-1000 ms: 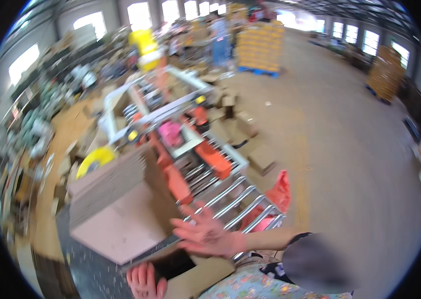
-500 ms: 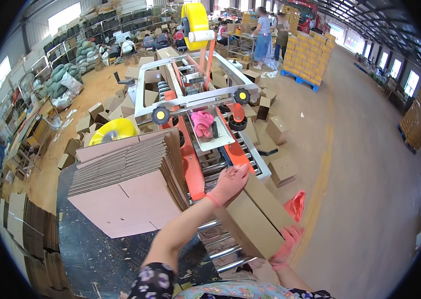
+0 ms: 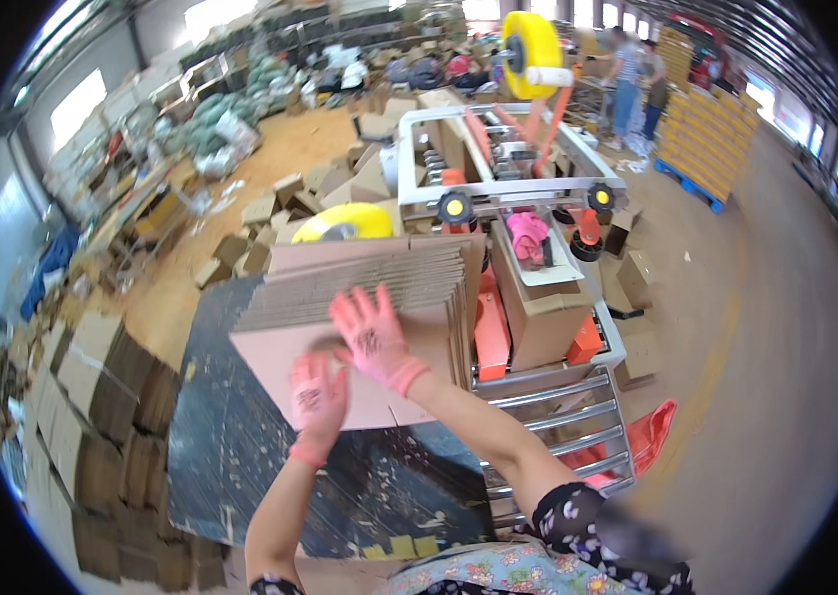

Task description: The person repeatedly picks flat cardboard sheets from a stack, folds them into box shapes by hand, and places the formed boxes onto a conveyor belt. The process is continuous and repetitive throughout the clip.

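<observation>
A stack of flattened cardboard boxes leans on the dark tabletop, its top edges fanned toward me. My right hand, in a pink glove, lies against the front box near its upper edge with fingers spread. Just left of it and lower, my left hand, also gloved in pink, is at the face of the same box, its fingers stretched upward and holding nothing. To the right, a closed carton sits between the orange side guides of the carton sealing machine, apart from both hands.
Metal rollers extend from the machine toward me. A yellow tape roll lies behind the stack; another yellow tape roll tops the machine. More flattened cartons are piled at left. Pink cloth rests on the machine's tray.
Both hands have left the carton on the rollers and moved left to the flattened stack. The carton is now farther into the machine. My view has swung left.
</observation>
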`<state>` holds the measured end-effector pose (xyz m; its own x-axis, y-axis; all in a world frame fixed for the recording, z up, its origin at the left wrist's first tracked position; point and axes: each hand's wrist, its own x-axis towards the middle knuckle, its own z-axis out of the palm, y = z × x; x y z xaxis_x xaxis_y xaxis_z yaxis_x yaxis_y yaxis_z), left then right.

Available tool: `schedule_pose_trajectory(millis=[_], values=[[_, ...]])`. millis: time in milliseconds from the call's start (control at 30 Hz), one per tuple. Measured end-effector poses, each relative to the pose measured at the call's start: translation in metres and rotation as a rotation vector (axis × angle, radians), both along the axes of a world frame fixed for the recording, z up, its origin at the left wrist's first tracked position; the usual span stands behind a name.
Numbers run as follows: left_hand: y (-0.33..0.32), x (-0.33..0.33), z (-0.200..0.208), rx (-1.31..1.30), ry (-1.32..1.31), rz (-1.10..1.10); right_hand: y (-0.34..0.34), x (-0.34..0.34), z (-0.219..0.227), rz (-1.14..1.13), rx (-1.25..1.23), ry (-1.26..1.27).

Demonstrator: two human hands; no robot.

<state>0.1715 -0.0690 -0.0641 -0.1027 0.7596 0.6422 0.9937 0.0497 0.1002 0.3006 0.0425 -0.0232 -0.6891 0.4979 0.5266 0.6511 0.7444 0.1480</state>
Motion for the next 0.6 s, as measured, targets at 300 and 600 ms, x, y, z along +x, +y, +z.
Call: schedule_pose_trajectory(millis=[300,600], values=[[-0.046,-0.102,0.080,-0.483,0.226,0.184,-0.131,0.078,0.028,0.714,-0.358,0.409],[-0.125,0.049,0.047,-0.294,0.223,-0.615,-0.173,0.166,0.054,0.920,-1.651,-0.112]])
